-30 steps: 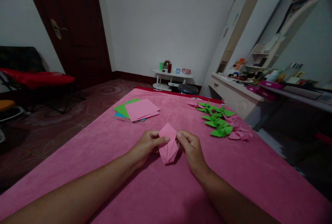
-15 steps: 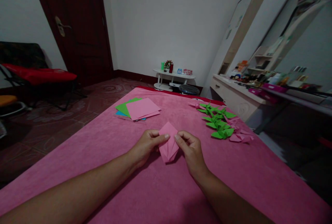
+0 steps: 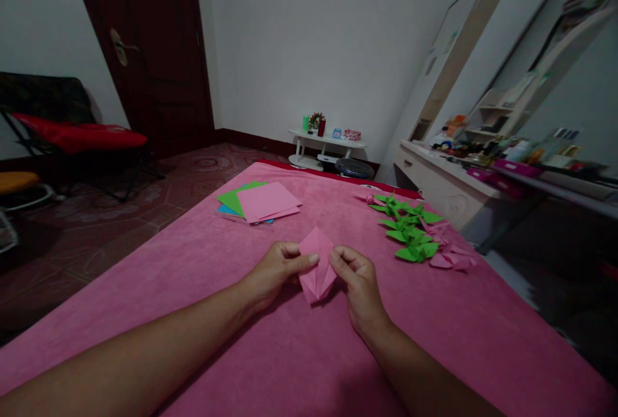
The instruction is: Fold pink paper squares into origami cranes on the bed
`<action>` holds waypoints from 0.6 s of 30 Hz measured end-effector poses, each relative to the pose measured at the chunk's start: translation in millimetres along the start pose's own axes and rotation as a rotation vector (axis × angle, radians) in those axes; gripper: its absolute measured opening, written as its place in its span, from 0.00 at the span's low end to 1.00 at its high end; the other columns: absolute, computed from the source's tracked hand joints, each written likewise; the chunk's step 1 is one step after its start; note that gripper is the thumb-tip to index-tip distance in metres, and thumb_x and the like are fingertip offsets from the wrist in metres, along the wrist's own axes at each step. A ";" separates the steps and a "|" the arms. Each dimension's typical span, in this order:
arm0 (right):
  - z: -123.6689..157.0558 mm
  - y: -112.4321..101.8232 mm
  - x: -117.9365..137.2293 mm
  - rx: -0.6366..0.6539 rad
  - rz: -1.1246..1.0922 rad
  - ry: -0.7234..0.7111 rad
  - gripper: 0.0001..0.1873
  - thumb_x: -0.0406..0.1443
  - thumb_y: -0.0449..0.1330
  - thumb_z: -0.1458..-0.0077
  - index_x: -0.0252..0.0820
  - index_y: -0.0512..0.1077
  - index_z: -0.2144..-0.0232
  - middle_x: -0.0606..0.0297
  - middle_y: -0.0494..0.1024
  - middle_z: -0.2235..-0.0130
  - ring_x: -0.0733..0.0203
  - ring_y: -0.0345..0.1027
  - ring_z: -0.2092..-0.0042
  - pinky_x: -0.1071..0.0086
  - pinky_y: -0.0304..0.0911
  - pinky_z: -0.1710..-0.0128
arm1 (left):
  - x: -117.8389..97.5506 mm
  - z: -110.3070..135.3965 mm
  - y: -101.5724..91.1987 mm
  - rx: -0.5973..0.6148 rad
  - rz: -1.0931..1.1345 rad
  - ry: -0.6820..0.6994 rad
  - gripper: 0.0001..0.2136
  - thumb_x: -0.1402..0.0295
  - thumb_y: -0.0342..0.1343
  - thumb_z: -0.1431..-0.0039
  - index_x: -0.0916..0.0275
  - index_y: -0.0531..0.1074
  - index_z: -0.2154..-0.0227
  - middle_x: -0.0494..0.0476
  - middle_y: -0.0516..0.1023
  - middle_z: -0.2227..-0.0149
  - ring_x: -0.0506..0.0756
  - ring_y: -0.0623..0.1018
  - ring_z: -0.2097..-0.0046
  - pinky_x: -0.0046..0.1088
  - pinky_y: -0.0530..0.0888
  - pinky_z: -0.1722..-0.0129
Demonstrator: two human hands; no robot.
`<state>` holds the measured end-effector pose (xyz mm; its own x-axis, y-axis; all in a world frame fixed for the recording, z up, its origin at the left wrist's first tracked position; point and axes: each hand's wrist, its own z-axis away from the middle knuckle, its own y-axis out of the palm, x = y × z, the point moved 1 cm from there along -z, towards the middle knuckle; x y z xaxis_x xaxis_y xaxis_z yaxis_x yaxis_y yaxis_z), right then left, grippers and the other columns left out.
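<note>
A pink sheet of origami paper (image 3: 317, 282), folded into a diamond with creased flaps, is held between both hands just above the pink cloth (image 3: 217, 352). My left hand (image 3: 276, 273) is closed on its left edge, the thumb lying across the front. On the right edge, my right hand (image 3: 358, 278) pinches the paper between thumb and curled fingers. The fingers behind the paper are partly hidden.
Beyond my left hand lies a stack of square pink, green and blue paper (image 3: 270, 200). Several folded green paper cranes (image 3: 418, 251) and pink ones (image 3: 454, 257) lie to the right. A cluttered dresser (image 3: 444, 176) stands beyond the cloth's right edge.
The whole view has shifted slightly, so things appear a little further right. Both hands keep their hold on the folded paper, whose lower flaps look slightly more spread.
</note>
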<state>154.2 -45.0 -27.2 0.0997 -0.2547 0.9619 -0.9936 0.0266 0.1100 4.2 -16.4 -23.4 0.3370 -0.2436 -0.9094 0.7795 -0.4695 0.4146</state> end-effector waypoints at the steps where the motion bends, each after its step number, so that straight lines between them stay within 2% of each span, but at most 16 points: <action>1: 0.0 0.0 0.1 0.000 0.004 -0.003 0.15 0.40 0.59 0.46 0.38 0.63 0.79 0.71 0.59 0.77 0.69 0.50 0.75 0.74 0.48 0.75 | -0.3 0.1 0.2 -0.009 -0.007 0.005 0.12 0.64 0.65 0.55 0.70 0.75 0.75 0.54 0.72 0.78 0.45 0.66 0.78 0.21 0.58 0.77; 13: 5.4 5.6 16.0 -0.008 0.142 -0.073 0.15 0.41 0.58 0.47 0.39 0.64 0.79 0.71 0.58 0.78 0.67 0.51 0.74 0.73 0.49 0.74 | -1.1 0.1 -2.4 -0.088 -0.135 0.077 0.14 0.61 0.64 0.55 0.70 0.73 0.78 0.51 0.68 0.81 0.44 0.61 0.79 0.23 0.54 0.77; 18: 5.7 5.5 14.8 -0.064 0.202 -0.057 0.15 0.41 0.60 0.50 0.39 0.65 0.80 0.72 0.59 0.79 0.67 0.51 0.75 0.73 0.49 0.76 | -5.0 2.0 2.5 -0.099 -0.164 0.107 0.14 0.61 0.65 0.57 0.70 0.74 0.81 0.50 0.67 0.82 0.44 0.60 0.80 0.23 0.54 0.78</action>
<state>149.9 -54.1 -13.8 -0.1065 -0.2919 0.9505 -0.9874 0.1437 -0.0665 3.4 -18.0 -17.8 0.2510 -0.0768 -0.9649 0.8750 -0.4083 0.2601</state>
